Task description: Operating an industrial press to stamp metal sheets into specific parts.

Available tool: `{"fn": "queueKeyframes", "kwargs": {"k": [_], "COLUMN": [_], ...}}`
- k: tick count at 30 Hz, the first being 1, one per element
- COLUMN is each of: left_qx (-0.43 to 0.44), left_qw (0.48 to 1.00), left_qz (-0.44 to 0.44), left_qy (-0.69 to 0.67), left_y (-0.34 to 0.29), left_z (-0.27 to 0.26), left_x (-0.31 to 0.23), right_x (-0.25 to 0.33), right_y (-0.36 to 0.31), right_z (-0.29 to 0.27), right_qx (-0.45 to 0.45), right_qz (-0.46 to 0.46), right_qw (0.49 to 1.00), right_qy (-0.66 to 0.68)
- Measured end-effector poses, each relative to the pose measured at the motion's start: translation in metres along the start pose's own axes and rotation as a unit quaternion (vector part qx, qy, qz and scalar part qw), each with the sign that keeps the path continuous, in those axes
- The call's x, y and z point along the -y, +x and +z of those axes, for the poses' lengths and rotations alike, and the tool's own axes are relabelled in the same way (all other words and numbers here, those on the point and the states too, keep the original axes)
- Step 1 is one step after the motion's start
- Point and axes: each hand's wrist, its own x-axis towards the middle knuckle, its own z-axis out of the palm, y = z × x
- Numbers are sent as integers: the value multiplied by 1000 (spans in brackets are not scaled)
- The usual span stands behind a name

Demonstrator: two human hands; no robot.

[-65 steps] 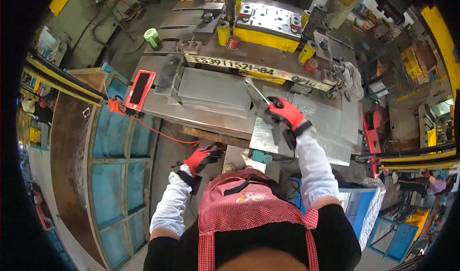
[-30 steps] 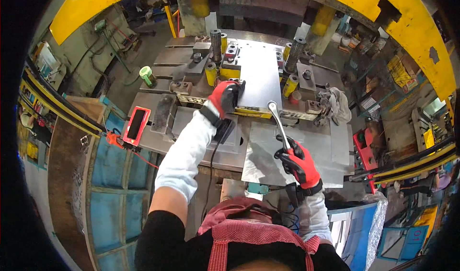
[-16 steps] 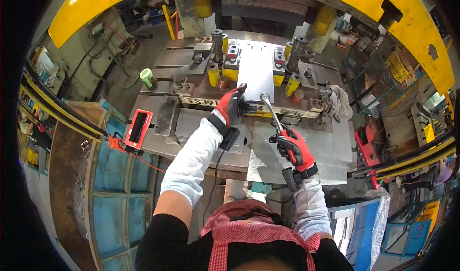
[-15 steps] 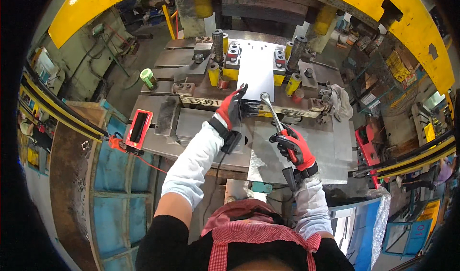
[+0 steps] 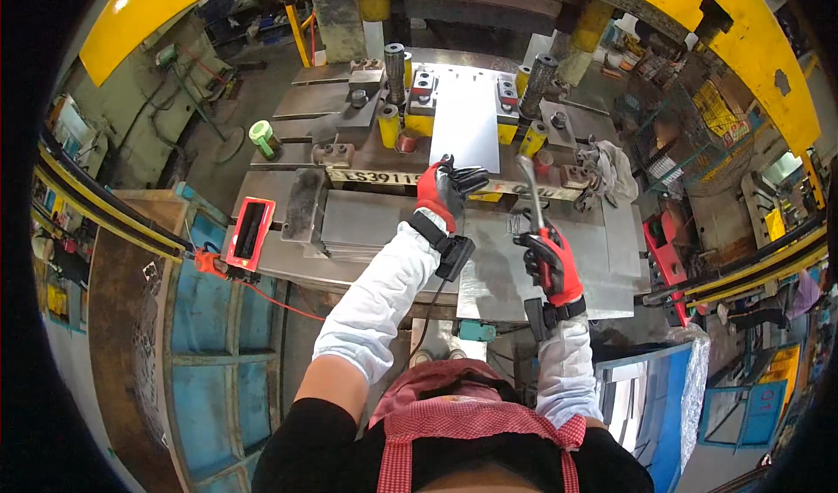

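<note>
My left hand (image 5: 448,189), in a red and black glove, is just in front of the near edge of a bright metal sheet (image 5: 465,122). Its fingers are apart and point right; I cannot tell whether they touch the sheet. The sheet lies on the die (image 5: 358,151) between posts and yellow blocks. My right hand (image 5: 552,259), gloved alike, is closed round the red handle of a long metal tool with a rounded end (image 5: 531,186). That tool points away from me, over the flat sheets (image 5: 567,292) at the front right, its tip apart from the bright sheet.
A stack of flat plates (image 5: 371,222) lies front left, next to a dark steel block (image 5: 305,205). A red-framed tray (image 5: 250,231) and a green-lidded bottle (image 5: 264,137) are further left. Grey rag (image 5: 611,174) lies at the right. Yellow press frame (image 5: 742,30) arches above.
The right hand has drawn the tool right and away from the bright sheet's near edge. My left hand has shifted slightly right, its fingers still spread.
</note>
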Motion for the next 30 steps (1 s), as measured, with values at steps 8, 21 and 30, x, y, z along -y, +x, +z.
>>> {"fn": "queueKeyframes", "kwargs": {"k": [8, 21, 30], "left_qx": [-55, -49, -72], "left_qw": [997, 997, 997], "left_qz": [38, 3, 22], "left_qy": [-29, -55, -33], "left_y": [6, 6, 7], "left_z": [6, -9, 7], "left_x": [15, 11, 14], "right_x": [-92, -118, -144], "right_y": [-15, -28, -17], "right_z": [-112, -122, -169], "right_qx": [-258, -311, -298], "right_qz": [-92, -102, -75], "right_qw": [960, 934, 931], "right_qy": [-62, 144, 198]}}
